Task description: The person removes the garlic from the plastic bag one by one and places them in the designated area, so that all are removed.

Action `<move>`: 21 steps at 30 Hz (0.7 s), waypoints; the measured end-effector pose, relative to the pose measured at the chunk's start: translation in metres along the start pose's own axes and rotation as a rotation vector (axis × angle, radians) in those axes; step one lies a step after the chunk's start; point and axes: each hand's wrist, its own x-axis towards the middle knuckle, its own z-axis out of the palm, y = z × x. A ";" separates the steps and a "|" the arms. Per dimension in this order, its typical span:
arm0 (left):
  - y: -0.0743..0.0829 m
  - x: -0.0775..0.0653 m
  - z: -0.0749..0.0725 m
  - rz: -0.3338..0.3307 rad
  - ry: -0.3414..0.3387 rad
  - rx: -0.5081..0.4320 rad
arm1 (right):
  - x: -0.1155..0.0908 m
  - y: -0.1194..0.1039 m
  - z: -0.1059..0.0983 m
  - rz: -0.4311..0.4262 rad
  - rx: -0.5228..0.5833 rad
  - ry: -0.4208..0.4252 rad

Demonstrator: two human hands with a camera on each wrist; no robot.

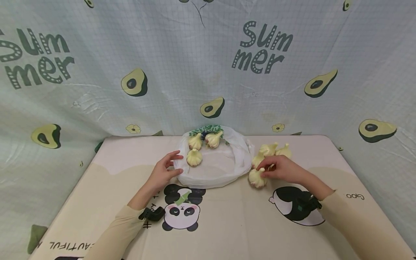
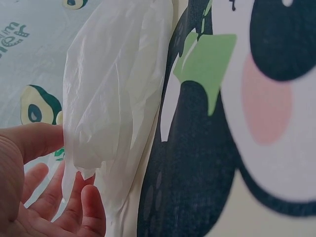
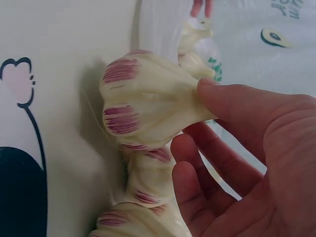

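A white plastic bag [image 1: 208,181] lies with its mouth spread, and three garlic bulbs [image 1: 194,157] sit inside at its left and far side. My left hand [image 1: 164,170] holds the bag's left rim, thumb and fingers loosely curled about the thin film [image 2: 113,98]. To the right of the bag, my right hand [image 1: 282,169] pinches one garlic bulb [image 3: 143,101] by its stem between thumb and fingers. That bulb is cream with purple streaks. Other garlic bulbs [image 1: 268,149] cluster just beyond it, partly hidden by the hand.
A table covered by a cream cloth [image 1: 224,224] with panda prints carries everything. Behind it hangs a pale curtain [image 1: 182,72] with avocado prints, close against the table's far edge. Dark wrist straps [image 1: 152,213] are on both forearms.
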 end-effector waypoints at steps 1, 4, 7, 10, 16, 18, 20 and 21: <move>0.000 0.000 0.000 0.000 0.001 -0.001 | 0.000 0.001 0.001 -0.001 -0.003 -0.005; -0.001 0.001 0.000 0.000 0.001 -0.007 | 0.000 0.002 0.001 0.002 -0.009 -0.015; -0.002 0.001 0.000 0.000 0.000 -0.011 | 0.000 0.002 0.002 0.007 -0.026 -0.016; -0.002 0.001 0.000 0.003 -0.001 -0.011 | 0.000 0.002 0.002 0.003 -0.044 -0.012; -0.003 0.001 0.000 -0.002 -0.004 -0.011 | 0.001 0.001 0.001 0.001 -0.051 -0.001; -0.002 0.001 0.000 -0.007 -0.004 -0.008 | 0.001 0.001 0.001 -0.001 -0.051 0.006; -0.002 0.001 0.001 -0.008 -0.003 -0.004 | 0.002 0.000 0.001 0.002 -0.056 0.016; -0.002 0.001 0.001 -0.008 -0.003 -0.003 | 0.003 -0.001 0.000 0.000 -0.060 0.022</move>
